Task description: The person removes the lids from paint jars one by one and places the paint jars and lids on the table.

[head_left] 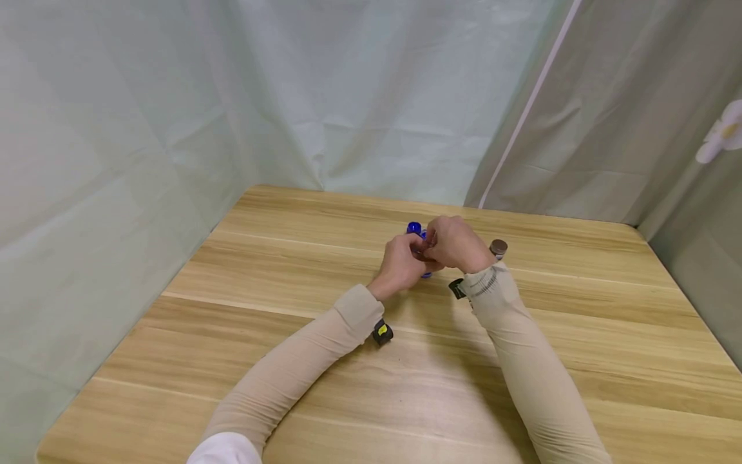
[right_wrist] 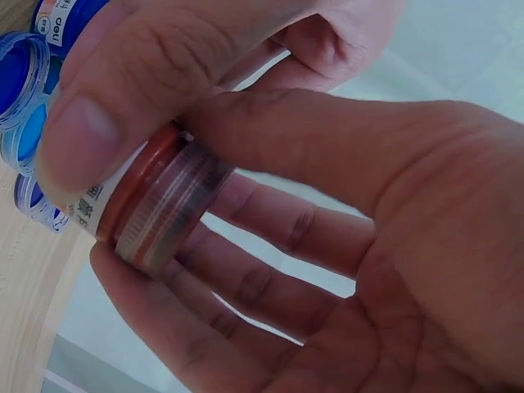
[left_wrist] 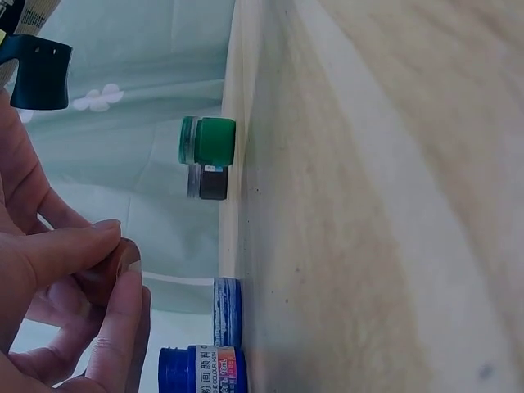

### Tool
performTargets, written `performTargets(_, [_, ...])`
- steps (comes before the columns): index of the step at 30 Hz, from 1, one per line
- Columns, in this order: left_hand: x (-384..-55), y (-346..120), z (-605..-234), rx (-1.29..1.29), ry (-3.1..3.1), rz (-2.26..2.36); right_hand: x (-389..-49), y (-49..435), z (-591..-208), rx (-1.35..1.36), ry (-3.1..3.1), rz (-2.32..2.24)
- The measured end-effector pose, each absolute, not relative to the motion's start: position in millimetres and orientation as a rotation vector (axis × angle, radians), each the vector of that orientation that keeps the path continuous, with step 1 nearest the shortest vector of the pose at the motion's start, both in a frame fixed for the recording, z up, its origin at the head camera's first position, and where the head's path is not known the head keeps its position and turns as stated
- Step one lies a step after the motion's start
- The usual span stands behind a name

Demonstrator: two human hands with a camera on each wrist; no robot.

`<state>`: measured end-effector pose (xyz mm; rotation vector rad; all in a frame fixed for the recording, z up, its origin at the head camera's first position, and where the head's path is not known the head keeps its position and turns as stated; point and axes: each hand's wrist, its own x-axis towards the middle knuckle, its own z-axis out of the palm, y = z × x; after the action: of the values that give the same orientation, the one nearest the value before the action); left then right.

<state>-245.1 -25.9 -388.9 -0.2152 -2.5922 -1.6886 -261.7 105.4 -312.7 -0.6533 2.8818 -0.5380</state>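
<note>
Both hands meet over the far middle of the table around one small paint jar (right_wrist: 143, 196) with reddish-brown paint, a white label and a clear ribbed lid. My left hand (head_left: 401, 263) grips the labelled body, its thumb lying across the label in the right wrist view. The thumb and fingers of my right hand (head_left: 458, 243) pinch the clear lid. In the left wrist view the jar is held above the table, partly hidden by fingers. Close by stand a dark blue jar (head_left: 414, 227) and, in the right wrist view, a light blue one (right_wrist: 33, 131).
A green jar (left_wrist: 214, 142) and a dark brown jar (left_wrist: 214, 182) stand together on the table in the left wrist view. A brown-topped jar (head_left: 498, 246) shows beside the right wrist. Pale curtains (head_left: 377, 96) hang behind the wooden table (head_left: 261, 258).
</note>
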Motion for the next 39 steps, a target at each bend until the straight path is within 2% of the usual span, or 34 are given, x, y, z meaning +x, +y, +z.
performTargets(8, [-245.6, -25.3, -388.6, -0.205, -2.582, -1.717, -260.8, 107.0, -312.8, -0.582, 2.920, -0.522])
performTargets(39, [-244.8, -22.6, -388.4, -0.214, -2.598, -1.708, -260.6, 106.3, -315.6, -0.603, 2.927, -0.534])
